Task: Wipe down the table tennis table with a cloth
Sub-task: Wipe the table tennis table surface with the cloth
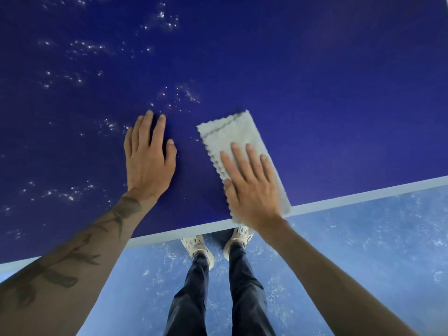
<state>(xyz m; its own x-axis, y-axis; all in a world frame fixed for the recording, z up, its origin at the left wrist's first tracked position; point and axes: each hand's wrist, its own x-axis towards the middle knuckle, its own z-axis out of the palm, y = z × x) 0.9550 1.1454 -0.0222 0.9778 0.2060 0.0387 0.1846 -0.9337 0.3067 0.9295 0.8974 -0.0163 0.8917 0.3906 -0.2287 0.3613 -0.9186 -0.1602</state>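
Cloth point(238, 139) under flat right hand point(249, 187) at table point(315, 93) edge; left hand point(149, 157) flat beside; droplets point(184, 95) beyond.

Entry: readable text, labels, brands, numbers, signs. We are finding none. We are reading no lettering on the blue worktop point(315, 93) or its white edge stripe, none on the pale cloth point(228, 132), and none on the light shoes point(197, 243). The forearm tattoo point(72, 253) is showing a leafy pattern only, not letters.
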